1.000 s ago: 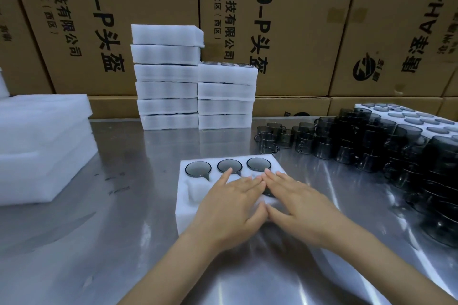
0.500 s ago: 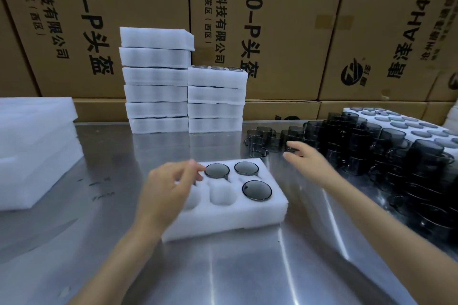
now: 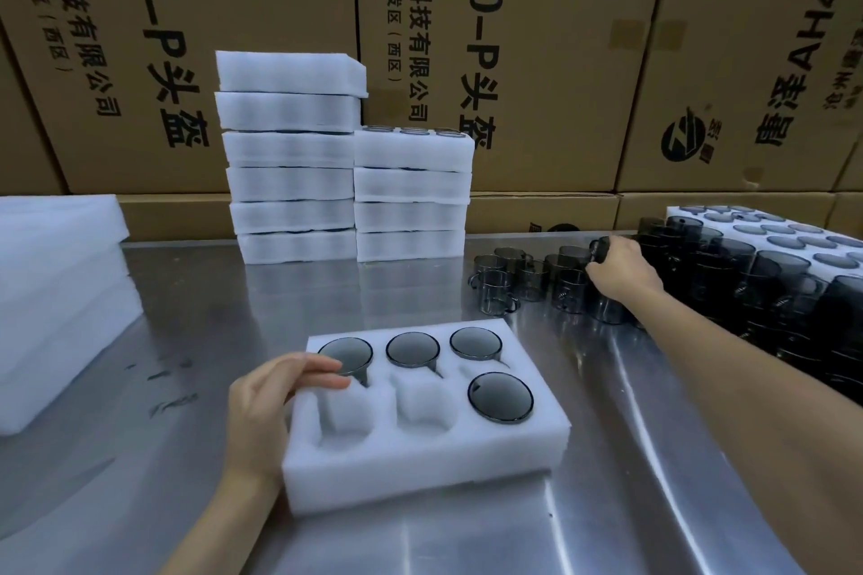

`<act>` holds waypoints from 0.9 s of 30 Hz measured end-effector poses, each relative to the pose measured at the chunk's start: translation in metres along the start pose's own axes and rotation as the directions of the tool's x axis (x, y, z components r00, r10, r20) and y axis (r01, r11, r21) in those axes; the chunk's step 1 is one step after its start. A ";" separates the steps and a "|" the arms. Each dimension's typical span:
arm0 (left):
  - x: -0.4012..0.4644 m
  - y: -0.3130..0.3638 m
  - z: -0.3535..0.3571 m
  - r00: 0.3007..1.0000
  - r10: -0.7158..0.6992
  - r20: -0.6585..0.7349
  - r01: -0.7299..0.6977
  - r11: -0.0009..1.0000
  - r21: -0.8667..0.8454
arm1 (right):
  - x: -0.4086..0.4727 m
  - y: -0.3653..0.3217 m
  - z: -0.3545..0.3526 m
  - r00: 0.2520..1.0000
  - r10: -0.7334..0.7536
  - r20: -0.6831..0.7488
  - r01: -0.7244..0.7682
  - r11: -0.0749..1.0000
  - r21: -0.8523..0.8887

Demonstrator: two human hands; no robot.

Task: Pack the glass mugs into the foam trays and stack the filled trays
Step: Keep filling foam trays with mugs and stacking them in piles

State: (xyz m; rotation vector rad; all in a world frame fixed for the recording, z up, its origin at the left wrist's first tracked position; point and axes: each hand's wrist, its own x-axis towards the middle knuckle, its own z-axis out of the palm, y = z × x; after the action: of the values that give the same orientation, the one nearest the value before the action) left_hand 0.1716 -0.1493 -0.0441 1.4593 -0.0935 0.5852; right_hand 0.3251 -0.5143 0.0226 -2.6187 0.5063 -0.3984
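Note:
A white foam tray [image 3: 420,467] lies on the steel table in front of me. Grey glass mugs fill its back row [image 3: 413,349] and the front right pocket [image 3: 499,397]; the two other front pockets hold none. My left hand [image 3: 271,406] rests on the tray's left edge, fingers lying over the rim beside the back left mug. My right hand [image 3: 616,268] reaches far right into the cluster of loose smoky mugs [image 3: 527,278] and grips one mug [image 3: 600,247] at its rim.
Two stacks of filled foam trays [image 3: 411,196] stand at the back against cardboard boxes [image 3: 537,61]. Empty foam sheets [image 3: 56,294] pile at the left. Stacked dark mugs [image 3: 756,294] and a large foam tray of mugs [image 3: 794,238] crowd the right side.
Both hands left the tray top where they pressed together. The left hand moved to the tray's left edge. The right hand reached out right and took hold of a loose mug.

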 end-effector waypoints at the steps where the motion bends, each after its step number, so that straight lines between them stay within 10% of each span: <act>1: 0.000 -0.001 0.000 1.000 0.009 0.001 -0.009 1.000 0.000 | 0.001 0.000 0.004 1.000 0.012 -0.004 -0.012 1.000 -0.013; 12: 0.002 -0.001 0.003 1.000 0.015 -0.005 -0.014 1.000 0.010 | -0.032 -0.010 0.013 0.888 -0.188 -0.421 0.246 0.965 0.087; 20: 0.002 0.004 0.003 1.000 -0.024 -0.008 0.024 0.998 0.056 | -0.157 -0.061 0.004 0.784 -0.374 -0.495 0.614 0.581 0.534; 27: 0.001 0.006 0.002 0.998 -0.059 0.028 0.057 0.996 0.065 | -0.241 -0.079 0.013 0.560 -0.666 -0.492 0.822 0.522 0.229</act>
State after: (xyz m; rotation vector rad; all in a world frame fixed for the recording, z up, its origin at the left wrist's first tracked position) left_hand 0.1704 -0.1509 -0.0375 1.5283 -0.0559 0.5233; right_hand 0.1372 -0.3446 0.0024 -2.1585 -0.6602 -1.1259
